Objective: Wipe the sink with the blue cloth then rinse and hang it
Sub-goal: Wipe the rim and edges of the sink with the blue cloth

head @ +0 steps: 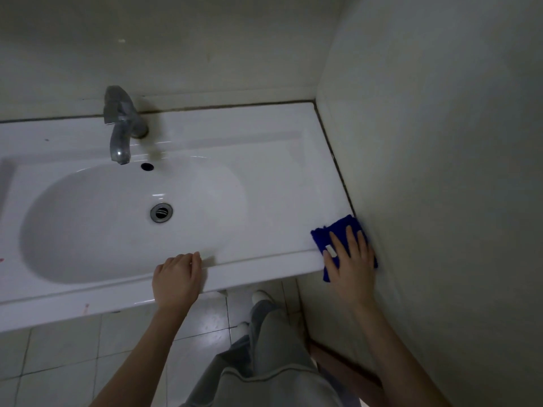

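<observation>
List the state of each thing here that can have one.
sink: no standing water; reddish marks at left front.
blue cloth: folded, pressed flat on the sink's front right corner, beside the wall.
right hand: fingers straight, pressing the blue cloth.
left hand: fingers curled over the sink's front rim.
tap: no water running.
drain: open, unplugged.

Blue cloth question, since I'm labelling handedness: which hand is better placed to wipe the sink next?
Right. The right hand presses on the blue cloth at the corner of the sink by the wall; the left hand is curled over the front rim, away from the cloth.
</observation>
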